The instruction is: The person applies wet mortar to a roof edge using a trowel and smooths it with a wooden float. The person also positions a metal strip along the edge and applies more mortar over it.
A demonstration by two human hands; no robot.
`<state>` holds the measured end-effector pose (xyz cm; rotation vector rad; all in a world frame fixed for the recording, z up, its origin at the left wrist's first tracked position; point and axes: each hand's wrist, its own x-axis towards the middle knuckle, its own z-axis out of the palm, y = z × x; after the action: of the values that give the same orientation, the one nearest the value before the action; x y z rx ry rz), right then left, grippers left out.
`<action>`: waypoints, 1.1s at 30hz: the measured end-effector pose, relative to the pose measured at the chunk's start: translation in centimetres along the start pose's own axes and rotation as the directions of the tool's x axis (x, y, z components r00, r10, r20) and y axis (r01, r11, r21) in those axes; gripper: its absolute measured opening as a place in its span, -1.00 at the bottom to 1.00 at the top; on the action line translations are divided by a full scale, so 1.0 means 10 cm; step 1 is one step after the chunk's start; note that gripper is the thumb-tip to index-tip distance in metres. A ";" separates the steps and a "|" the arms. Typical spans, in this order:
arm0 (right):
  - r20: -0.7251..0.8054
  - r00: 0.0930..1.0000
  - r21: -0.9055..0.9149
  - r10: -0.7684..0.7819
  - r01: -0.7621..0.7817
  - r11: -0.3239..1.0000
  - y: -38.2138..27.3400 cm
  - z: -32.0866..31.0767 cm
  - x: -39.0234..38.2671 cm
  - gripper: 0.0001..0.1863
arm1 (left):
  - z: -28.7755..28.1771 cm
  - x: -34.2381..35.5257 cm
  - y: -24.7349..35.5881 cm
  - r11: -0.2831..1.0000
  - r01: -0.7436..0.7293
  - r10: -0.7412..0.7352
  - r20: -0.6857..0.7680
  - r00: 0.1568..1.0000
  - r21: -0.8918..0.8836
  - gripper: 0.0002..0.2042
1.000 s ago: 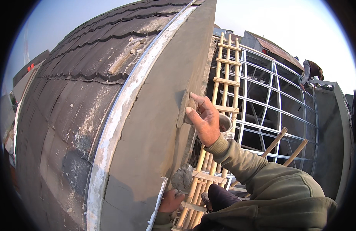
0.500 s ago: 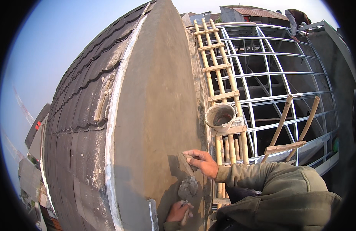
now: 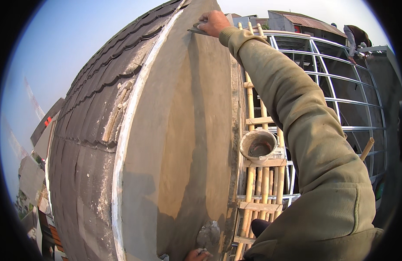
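Far up the grey plastered wall (image 3: 179,113), my right hand (image 3: 213,23) is closed round a thin flat scraper (image 3: 196,31), its blade against the surface. My sleeved right arm stretches across the view. A long dark, damp-looking streak runs down the wall below that hand. At the lower edge, partly cut off, my left hand (image 3: 198,255) grips a trowel, whose grey, plaster-smeared blade (image 3: 208,234) lies close to the wall. The trowel's handle is mostly hidden now.
A bucket (image 3: 258,145) with grey residue stands on a bamboo ladder (image 3: 264,206) right of the wall. Beyond it spreads a metal roof frame (image 3: 340,80), where another person (image 3: 356,39) bends at the far right. Dark roof tiles (image 3: 92,104) slope away on the left.
My right hand has moved far up the wall with the scraper, from just above the trowel. My left hand and the trowel sit lower in view. A darker streak now shows along the wall.
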<state>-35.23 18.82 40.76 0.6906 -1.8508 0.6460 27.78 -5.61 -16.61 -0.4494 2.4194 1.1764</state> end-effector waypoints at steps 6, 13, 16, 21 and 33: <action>0.140 0.972 -0.003 -0.187 0.189 0.982 -0.12 0.40 0.19 -0.63 | -0.10 -0.14 0.17 0.989 0.145 -0.145 0.012 0.989 -0.020 -0.63; 0.280 0.960 -0.087 0.009 0.016 0.996 -0.09 0.29 0.49 -0.56 | -0.27 -0.27 0.50 0.952 0.244 -0.240 0.042 0.970 -0.183 -0.55; 0.322 0.924 0.151 -0.205 0.163 0.975 -0.45 0.35 0.21 -0.59 | -0.40 -0.43 0.99 0.899 0.368 -0.354 0.101 0.930 -0.236 -0.53; -0.346 0.938 0.667 -0.017 0.259 0.698 -0.63 -0.39 -1.06 -0.62 | -0.31 -0.40 0.95 0.894 0.413 -0.408 -0.067 0.911 0.171 -0.56; 0.675 0.397 0.517 0.622 -0.856 -0.015 -0.91 -0.68 -5.92 -0.59 | -0.51 0.60 2.19 0.777 -0.037 0.108 0.076 0.991 -0.628 -0.73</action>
<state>-5.42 27.21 -10.97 0.1883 -1.9779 2.4929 11.51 2.67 -2.13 -0.4650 1.9093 1.9927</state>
